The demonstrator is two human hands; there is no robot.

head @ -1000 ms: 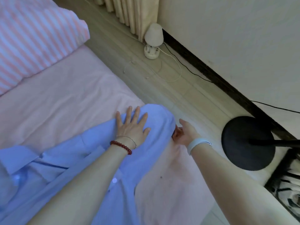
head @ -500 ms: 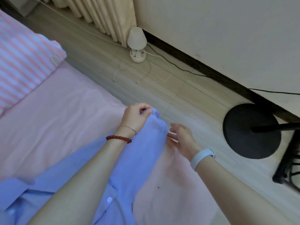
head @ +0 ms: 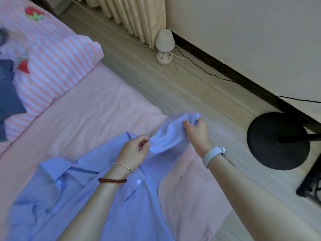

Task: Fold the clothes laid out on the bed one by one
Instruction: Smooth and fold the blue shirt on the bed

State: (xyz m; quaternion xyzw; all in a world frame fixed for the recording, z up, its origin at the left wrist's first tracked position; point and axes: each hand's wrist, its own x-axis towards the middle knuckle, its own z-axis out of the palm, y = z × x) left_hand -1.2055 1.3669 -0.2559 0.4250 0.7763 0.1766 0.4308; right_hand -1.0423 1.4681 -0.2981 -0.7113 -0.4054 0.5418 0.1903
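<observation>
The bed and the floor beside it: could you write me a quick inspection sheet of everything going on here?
Surface: pink bed sheet, wrinkled, with a pink-and-white striped strawberry quilt at its far left.
Job's things: light blue button-up shirt spread on the sheet, one end lifted at the bed's edge.
Clutter: dark navy garment lying on the quilt.
Grippers: left hand pinches the shirt fabric; right hand grips the raised end.
Cables: white cable looped on the floor; black cable along the wall.
Surroundings: wooden floor, small white lamp on a round socket base, beige curtain, round black stand base.
</observation>
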